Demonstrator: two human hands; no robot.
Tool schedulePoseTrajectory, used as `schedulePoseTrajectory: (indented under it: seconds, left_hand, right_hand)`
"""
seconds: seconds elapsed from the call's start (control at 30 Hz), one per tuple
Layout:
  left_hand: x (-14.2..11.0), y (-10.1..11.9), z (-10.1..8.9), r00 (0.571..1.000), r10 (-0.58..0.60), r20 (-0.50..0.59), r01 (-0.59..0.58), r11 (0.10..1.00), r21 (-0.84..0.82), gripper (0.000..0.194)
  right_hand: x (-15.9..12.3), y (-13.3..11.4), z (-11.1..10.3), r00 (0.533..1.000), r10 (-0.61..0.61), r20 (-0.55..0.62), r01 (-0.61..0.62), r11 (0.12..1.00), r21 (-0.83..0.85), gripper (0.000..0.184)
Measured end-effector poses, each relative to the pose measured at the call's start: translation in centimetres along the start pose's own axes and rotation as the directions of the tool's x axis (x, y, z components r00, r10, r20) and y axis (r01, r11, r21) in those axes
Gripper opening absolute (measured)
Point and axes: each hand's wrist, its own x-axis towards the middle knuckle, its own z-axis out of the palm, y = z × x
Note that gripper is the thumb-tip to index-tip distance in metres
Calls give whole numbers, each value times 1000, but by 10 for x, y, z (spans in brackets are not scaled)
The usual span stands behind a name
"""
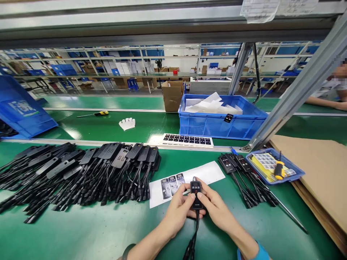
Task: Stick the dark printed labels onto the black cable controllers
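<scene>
Between my two hands is a small black control box (196, 187) with a cable hanging down from it toward me. My left hand (179, 206) grips its left side, thumb on the front face. From the right, my right hand (214, 202) holds it too, its thumb pressed on the front. Just behind lies a white label sheet (203, 174) with a few dark printed labels at its left part. A large heap of similar black boxes with cables (108, 169) is spread to the left. Several more with labelled faces (227, 164) lie to the right.
A blue bin (217, 124) with white paper stands behind. Near it are a sticker strip (188, 140), a white glove (127, 124) and a screwdriver (93, 114). At right are a small blue tray (294, 176), a long metal rod (290, 213) and cardboard sheets (314, 162). Another person's arm (325, 103) rests farther right.
</scene>
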Motion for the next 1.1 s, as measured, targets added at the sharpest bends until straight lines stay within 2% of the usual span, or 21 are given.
schedulePoseTrajectory:
  seconds: [0.13,0.23,0.3,0.37,0.43,0.53,0.6,0.7,0.77,0.87,0.93,1.0,1.07,1.1]
  left_hand:
    - [3,-5,-2,999,38,-28,-38,999,11,48]
    - [4,-4,-2,997,56,-60,-63,991,-118,49]
    - [3,-2,-3,996,80,-25,-84,972,-221,56]
    - [2,-1,-3,995,85,52,-70,971,-228,64]
    - [1,-2,-6,992,92,84,-84,991,-103,64]
    - [0,-4,-9,984,158,82,-173,955,239,49]
    - [-2,-4,-9,970,209,125,-243,853,461,33]
    - [-4,-3,-5,949,231,216,-316,673,669,21]
    - [-5,-3,-3,938,233,256,-345,566,748,20]
    - [-1,-3,-11,895,339,289,-415,395,820,19]
    - [5,0,-28,835,469,287,-434,240,868,20]
    - [12,6,-50,755,584,299,-399,46,916,26]
    - [23,11,-65,658,671,342,-378,-98,920,30]
    - [31,11,-66,617,690,379,-404,-136,905,30]
  right_hand:
    - [-2,0,7,997,-62,-53,53,986,-158,47]
    - [-3,-3,10,984,-141,-110,102,948,-302,58]
    - [-2,-6,9,965,-221,-141,153,911,-382,61]
    - [2,-7,0,941,-288,-176,177,864,-471,49]
    - [8,-5,-17,903,-363,-228,168,789,-591,37]
    - [17,1,-52,842,-433,-321,9,607,-795,34]
    - [22,5,-75,817,-431,-383,-124,517,-847,35]
    - [25,5,-93,790,-427,-440,-211,484,-849,34]
    - [25,2,-91,785,-437,-439,-213,476,-853,36]
    - [25,-3,-70,829,-440,-345,-114,471,-875,35]
    - [25,-4,-51,872,-429,-236,-11,465,-885,32]
    - [26,-6,-32,902,-411,-133,73,449,-890,29]
    - [26,-11,-17,921,-385,-63,113,418,-902,25]
    - [26,-15,-11,929,-365,-62,96,400,-912,23]
